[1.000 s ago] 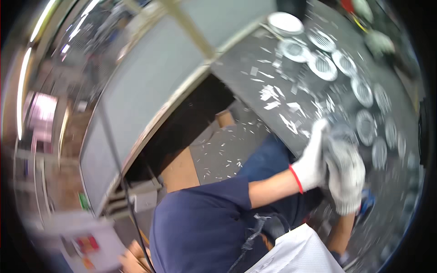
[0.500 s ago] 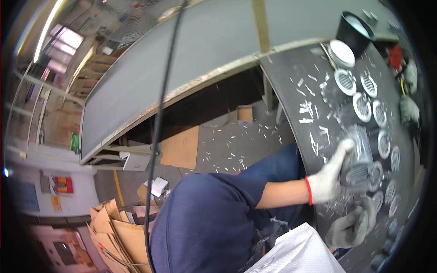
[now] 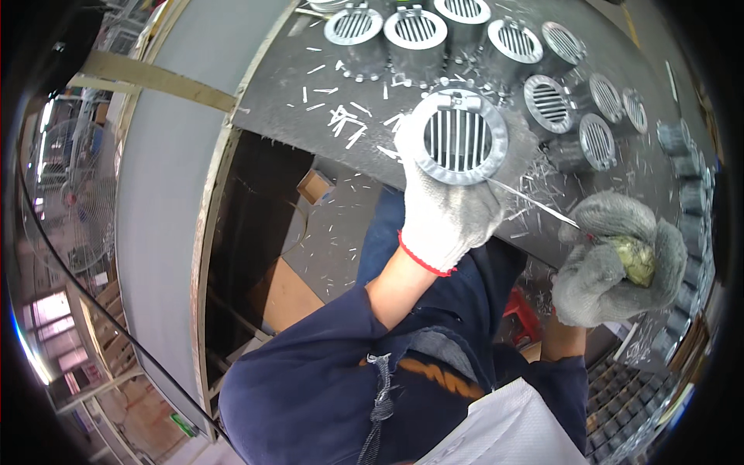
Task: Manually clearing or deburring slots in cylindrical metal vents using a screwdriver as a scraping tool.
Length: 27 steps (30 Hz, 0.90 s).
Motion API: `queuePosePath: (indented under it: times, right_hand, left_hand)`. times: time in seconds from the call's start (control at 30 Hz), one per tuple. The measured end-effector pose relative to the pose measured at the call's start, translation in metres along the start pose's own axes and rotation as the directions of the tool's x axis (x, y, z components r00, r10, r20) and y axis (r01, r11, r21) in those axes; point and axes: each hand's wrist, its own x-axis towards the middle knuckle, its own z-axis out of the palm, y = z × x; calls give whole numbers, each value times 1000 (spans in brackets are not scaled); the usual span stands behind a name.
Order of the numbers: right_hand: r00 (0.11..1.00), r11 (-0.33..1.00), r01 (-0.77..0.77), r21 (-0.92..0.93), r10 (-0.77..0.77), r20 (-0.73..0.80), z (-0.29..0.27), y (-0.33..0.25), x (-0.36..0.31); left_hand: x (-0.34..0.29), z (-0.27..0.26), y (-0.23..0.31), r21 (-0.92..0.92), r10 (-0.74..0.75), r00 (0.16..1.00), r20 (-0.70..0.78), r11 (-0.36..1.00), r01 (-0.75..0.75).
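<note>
My left hand (image 3: 446, 221), in a white knit glove with a red cuff, grips a round metal grate fitting (image 3: 459, 139). Its slatted face and flat ring point up toward me, with a small hinge-like tab on the far side. In a grey glove, my right hand (image 3: 616, 271) is closed on a slim-shafted hand tool (image 3: 539, 205). The tool's tip meets the near right edge of the ring. A yellow-green patch (image 3: 637, 260) shows between the grey fingers; I cannot tell whether it is the handle.
Several similar grate fittings (image 3: 550, 105) stand on the dark table (image 3: 294, 116) beyond my hands. Thin white shavings (image 3: 345, 124) litter the tabletop. Dark cylindrical parts (image 3: 690, 209) line the right side. A red object (image 3: 523, 316) and a cardboard box (image 3: 315, 186) are below table level.
The view has swung right. The fitting in my left hand now shows its grate face up, nearer my body. My right hand now has the tool's tip against it.
</note>
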Motion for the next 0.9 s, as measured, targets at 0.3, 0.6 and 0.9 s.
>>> queuePosePath:
  times: [0.3,0.6,0.9]
  right_hand:
    - [993,965,-109,238,98,61,10,1,-18]
    - [990,944,-131,302,110,86,9,-7,-15]
    - [929,755,-39,654,-214,303,14,-3,7]
  left_hand:
    - [-1,-14,-2,-9,-24,985,168,1000,26]
    - [-3,-17,0,-13,-27,986,166,999,30]
    - [-10,-13,4,157,60,974,216,983,-96]
